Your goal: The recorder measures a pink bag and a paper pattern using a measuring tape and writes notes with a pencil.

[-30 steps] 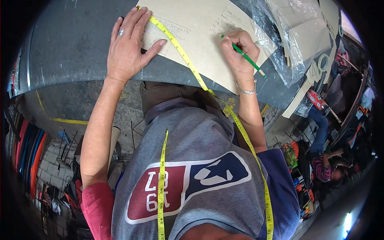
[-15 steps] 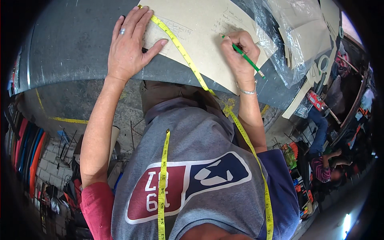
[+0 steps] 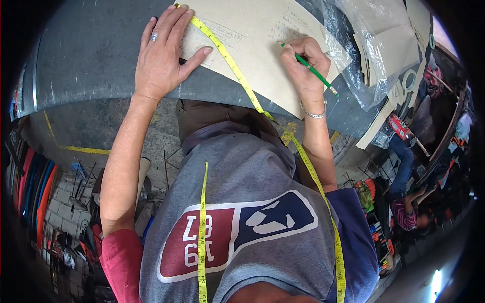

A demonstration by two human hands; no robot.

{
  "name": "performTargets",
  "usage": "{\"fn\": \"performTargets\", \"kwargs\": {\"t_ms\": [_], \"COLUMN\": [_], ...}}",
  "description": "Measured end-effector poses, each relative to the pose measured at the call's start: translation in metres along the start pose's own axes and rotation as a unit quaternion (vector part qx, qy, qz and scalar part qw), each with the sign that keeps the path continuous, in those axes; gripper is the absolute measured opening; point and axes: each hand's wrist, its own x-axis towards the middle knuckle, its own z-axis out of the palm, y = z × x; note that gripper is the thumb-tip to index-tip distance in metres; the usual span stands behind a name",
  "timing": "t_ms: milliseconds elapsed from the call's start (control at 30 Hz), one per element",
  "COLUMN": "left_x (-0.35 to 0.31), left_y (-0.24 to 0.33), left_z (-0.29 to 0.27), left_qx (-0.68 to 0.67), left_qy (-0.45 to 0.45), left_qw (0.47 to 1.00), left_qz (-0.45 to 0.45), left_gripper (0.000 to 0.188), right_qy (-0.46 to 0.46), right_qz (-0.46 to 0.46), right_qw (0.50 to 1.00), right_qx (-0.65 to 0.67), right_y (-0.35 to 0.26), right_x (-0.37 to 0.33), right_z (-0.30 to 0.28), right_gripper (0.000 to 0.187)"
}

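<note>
My left hand (image 3: 160,60) lies flat with fingers stretched, across the dark table and the left edge of a large cream paper sheet (image 3: 268,25). Its fingertips are beside the metal-tipped end of a yellow tape measure (image 3: 233,66). The tape slants over the sheet, drops past the table edge and runs up my right side; its other end hangs on the front of my grey shirt. Closed round a green pencil (image 3: 314,73), my right hand (image 3: 304,64) rests on the sheet's right part, the pencil tip by faint handwriting. Further pencil notes show near my left hand.
Clear plastic wrap (image 3: 371,96) and more cream sheets lie right of my right hand, with a tape roll (image 3: 409,80) beyond them. The dark table (image 3: 96,55) ends just before my body. A person (image 3: 405,212) sits at the far right. Coloured rolls or boards (image 3: 38,197) stand at left.
My right hand and pencil have shifted slightly right. The tape's loose end on my shirt has swung left and turned edge-on. My left hand stays nearly still.
</note>
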Motion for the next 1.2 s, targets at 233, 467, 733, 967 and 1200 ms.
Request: {"fn": "performTargets", "kwargs": {"t_ms": [233,467,733,967,1200], "left_x": [-0.0005,0.0002,-0.0008,-0.0008,-0.0001], "left_y": [0.0002,0.0005,-0.0004,-0.0008,0.0], "left_z": [0.0002,-0.0008,-0.0001,0.0005,-0.0007], "left_qx": [0.002,0.0,-0.005,-0.005,-0.006], "left_qy": [-0.005,-0.003,0.0,-0.003,-0.002], "left_qw": [1.0,1.0,1.0,1.0,1.0], "left_qz": [-0.003,-0.002,0.001,-0.008,-0.001], "left_gripper": [0.075,0.075,0.075,0.075,0.075], "right_qy": [0.002,0.002,-0.003,-0.004,-0.003], "right_qz": [0.001,0.019,0.025,0.029,0.036], "right_qw": [1.0,1.0,1.0,0.999,0.999], "right_qx": [0.003,0.016,0.016,0.02,0.02], "right_y": [0.0015,0.0033,0.0059,0.0057,0.0064], "right_x": [-0.0015,-0.0036,-0.0041,-0.0045,-0.0053], "right_z": [0.0009,0.0007,0.0001,0.0006,0.0015], "right_gripper": [0.017,0.013,0.012,0.014,0.015]}}
